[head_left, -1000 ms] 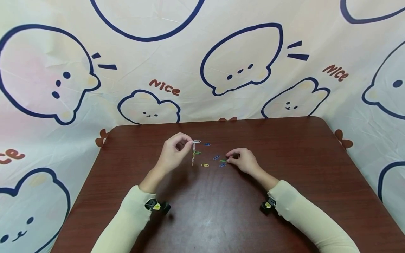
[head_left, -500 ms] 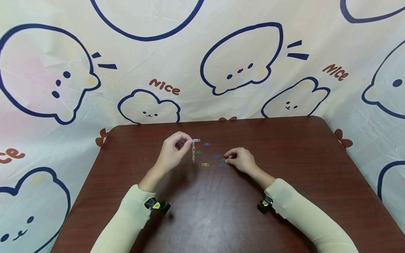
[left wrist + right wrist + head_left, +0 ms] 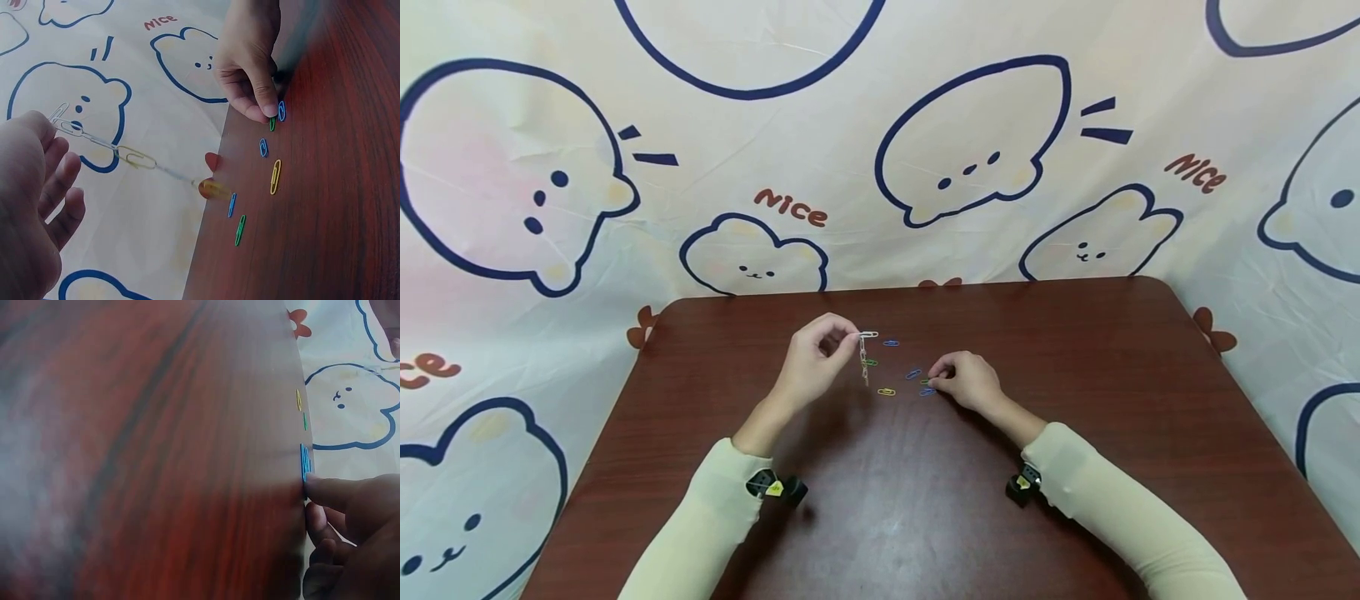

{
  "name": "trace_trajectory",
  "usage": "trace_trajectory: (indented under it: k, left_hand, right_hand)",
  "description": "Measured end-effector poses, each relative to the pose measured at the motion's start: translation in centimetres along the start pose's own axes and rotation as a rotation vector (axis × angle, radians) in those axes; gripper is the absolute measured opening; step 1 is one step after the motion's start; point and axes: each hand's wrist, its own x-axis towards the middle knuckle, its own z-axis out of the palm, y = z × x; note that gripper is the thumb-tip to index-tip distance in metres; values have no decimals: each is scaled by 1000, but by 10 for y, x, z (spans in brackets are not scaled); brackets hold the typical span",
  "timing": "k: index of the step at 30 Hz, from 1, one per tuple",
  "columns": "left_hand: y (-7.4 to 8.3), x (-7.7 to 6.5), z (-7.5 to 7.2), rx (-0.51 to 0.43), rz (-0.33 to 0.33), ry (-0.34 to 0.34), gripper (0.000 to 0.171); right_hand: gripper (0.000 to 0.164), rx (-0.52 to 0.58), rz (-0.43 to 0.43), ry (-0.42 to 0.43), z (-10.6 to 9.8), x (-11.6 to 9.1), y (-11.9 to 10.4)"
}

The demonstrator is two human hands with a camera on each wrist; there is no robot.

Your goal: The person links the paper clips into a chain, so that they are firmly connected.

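Note:
My left hand (image 3: 816,354) pinches a white paper clip (image 3: 869,334) between thumb and forefinger. From it hangs a chain of linked paper clips (image 3: 137,157), white and yellow, swinging and blurred at its lower end above the table. My right hand (image 3: 967,381) is down at the tabletop, thumb and forefinger closed on one end of a green paper clip (image 3: 272,124). Right beside that clip lies a blue paper clip (image 3: 282,111). In the right wrist view the fingers hide the green clip, and blue clips show at the thumb tip.
Between the hands lie another blue clip (image 3: 913,374), a yellow clip (image 3: 887,392) and a second green clip (image 3: 871,362). Farther back is one more blue clip (image 3: 891,343). A printed cloth (image 3: 850,167) hangs behind the brown table (image 3: 887,500).
My right hand has shifted slightly left, and its fingers now cover more of the green clip. The hanging chain has swung a little right; my left hand stays nearly still.

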Motion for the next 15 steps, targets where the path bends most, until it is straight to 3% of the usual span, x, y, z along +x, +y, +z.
trace_trajectory:
  k: [15]
  left_hand:
    - [3, 1, 0, -9, -11, -5, 5]
  right_hand:
    - [10, -41, -30, -60, -3, 2, -3]
